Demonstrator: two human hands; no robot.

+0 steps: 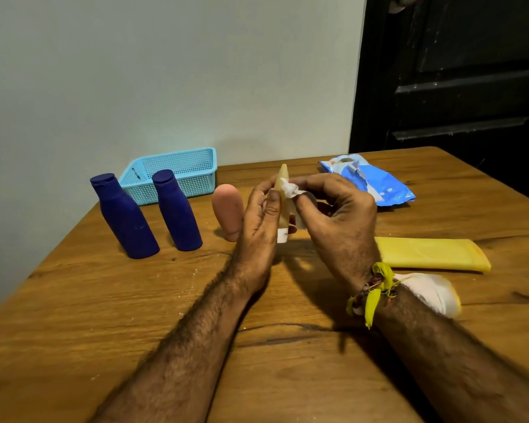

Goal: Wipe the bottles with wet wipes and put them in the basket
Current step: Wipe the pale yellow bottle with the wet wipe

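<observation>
My left hand [258, 227] holds a small yellowish tube [282, 181] upright above the table, its white cap end down. My right hand [336, 218] pinches a crumpled white wet wipe [289, 189] against the tube's upper side. Two dark blue bottles [124, 216] [177, 210] stand to the left. A peach-coloured bottle [228, 210] stands just behind my left hand. The light blue mesh basket [177, 172] sits against the wall at the back left. A long yellow tube [431, 254] lies flat at the right.
A blue and white wet wipes pack [376, 184] lies open at the back right of the wooden table [135, 300]. A white object [434, 293] lies by my right wrist. A dark door [458, 71] stands behind the table's right corner.
</observation>
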